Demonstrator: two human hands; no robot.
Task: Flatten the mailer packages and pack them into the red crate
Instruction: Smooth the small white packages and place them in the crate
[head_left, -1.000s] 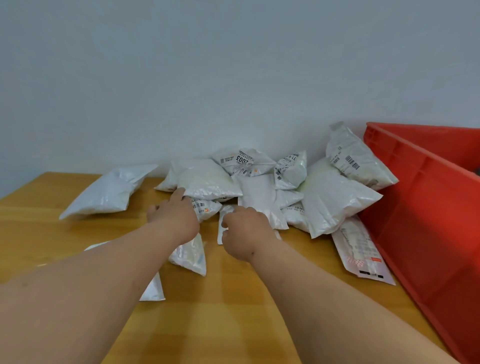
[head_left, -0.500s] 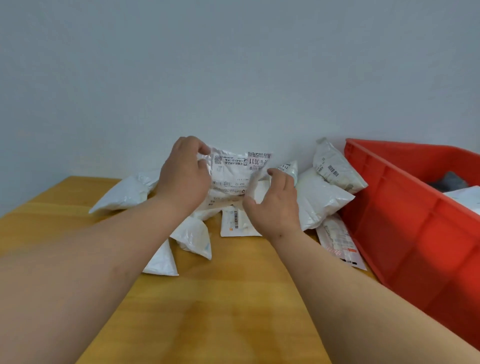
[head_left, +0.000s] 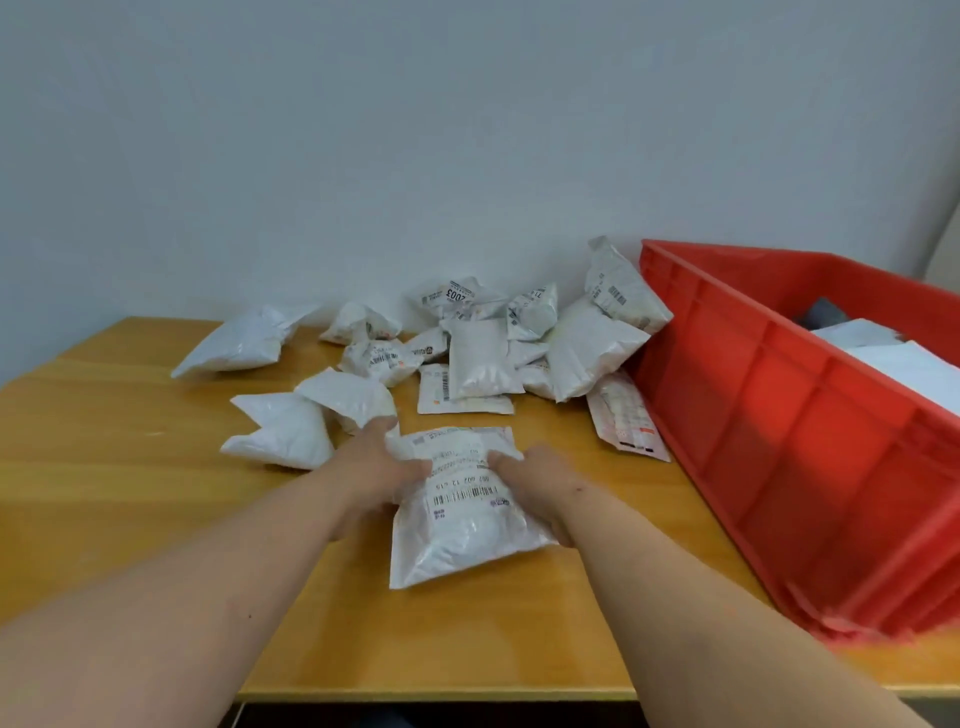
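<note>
Evidently one puffy white mailer has been drawn apart from the others and laid label-up on the wooden counter, in the bare stretch on the near side of the pile, where there is room to press it down. Both hands bracket it: the left hand holds its left edge with the thumb lying over the top, and the right hand grips the right edge with fingers curled onto the plastic, so neither hand is empty or spread flat. Holding it from both sides looks meant to keep the slippery bag from sliding while the trapped air is squeezed out; its near end bulges, so I judge the flattening barely begun. The pile sits heaped against the wall, its rightmost bags leaning on the outer wall of the red crate, which stands to the right of the pile within easy reach of the right hand. Inside the crate some pale, flat shapes show, probably mailers already packed, though only their edges are visible. Two loose bags lie just left of the held mailer, touching the left hand's far side, and one flat mailer rests beside the crate's base.
</note>
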